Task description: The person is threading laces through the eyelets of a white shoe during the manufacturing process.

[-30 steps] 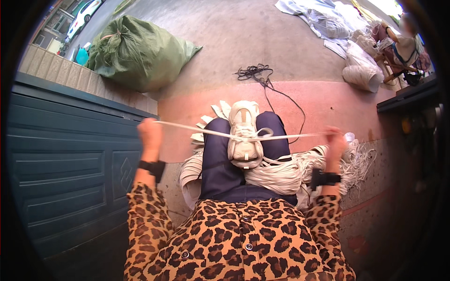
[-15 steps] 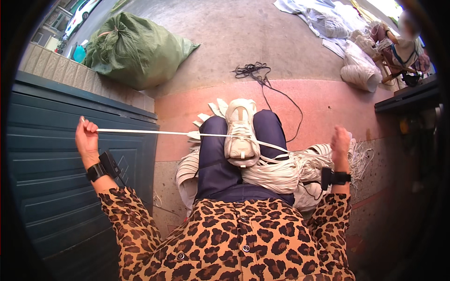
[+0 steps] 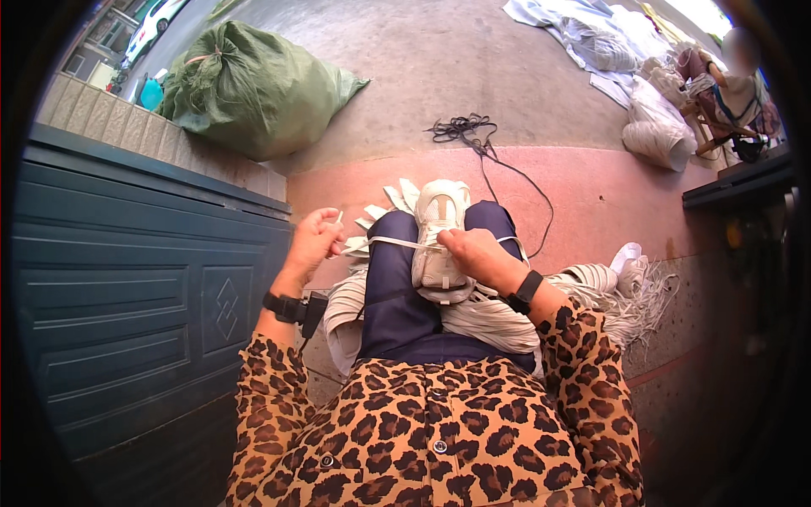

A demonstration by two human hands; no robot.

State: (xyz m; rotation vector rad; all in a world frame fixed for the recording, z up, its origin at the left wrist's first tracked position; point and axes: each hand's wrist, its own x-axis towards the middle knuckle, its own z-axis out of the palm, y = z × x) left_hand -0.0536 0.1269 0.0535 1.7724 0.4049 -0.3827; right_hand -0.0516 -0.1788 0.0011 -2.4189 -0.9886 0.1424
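A cream sneaker (image 3: pixel 441 203) rests between my knees, its lacing facing up. Across it runs a flat white shoelace (image 3: pixel 394 243), spanning from one hand to the other. My left hand (image 3: pixel 316 240) is closed on the lace to the left of the shoe, and a short lace end pokes up past its fingers. Over the middle of the shoe, my right hand (image 3: pixel 483 257) pinches the same lace. A thick bundle of off-white laces (image 3: pixel 494 325) lies across my right thigh and beside it, partly behind my right forearm.
Pale strap-like pieces (image 3: pixel 397 199) fan out beyond my left knee. Black cord (image 3: pixel 465 128) lies tangled on the floor ahead. A green sack (image 3: pixel 253 93) stands at far left, above a blue panelled door (image 3: pixel 118 287). White bundles (image 3: pixel 655 127) and a seated person are at far right.
My left hand has come in from the far left toward the shoe, and the lace is less stretched. My right hand has moved left onto the lace over the shoe.
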